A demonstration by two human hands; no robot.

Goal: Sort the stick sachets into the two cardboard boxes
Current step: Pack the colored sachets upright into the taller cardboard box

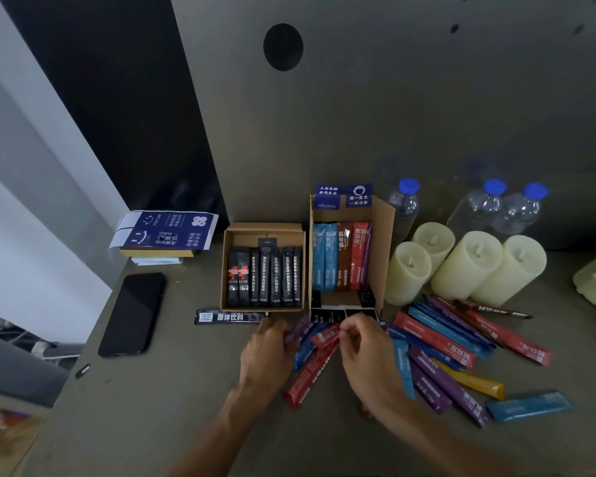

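Two open cardboard boxes stand side by side. The left box [225,266] holds several black stick sachets [265,280]. The right box [382,242] holds blue, brown, red and purple sachets [341,256]. One black sachet [229,317] lies on the table in front of the left box. My left hand [265,352] grips a bundle of coloured sachets [307,370] just in front of the boxes. My right hand [362,349] pinches a red sachet [326,337] in that bundle. A loose pile of coloured sachets [461,342] spreads to the right.
A black phone [131,315] lies at the left. A stack of blue printed packs [162,232] sits behind it. Several pale candles [468,266] and three water bottles [489,208] stand at the right. A grey wall panel [358,115] rises behind the boxes.
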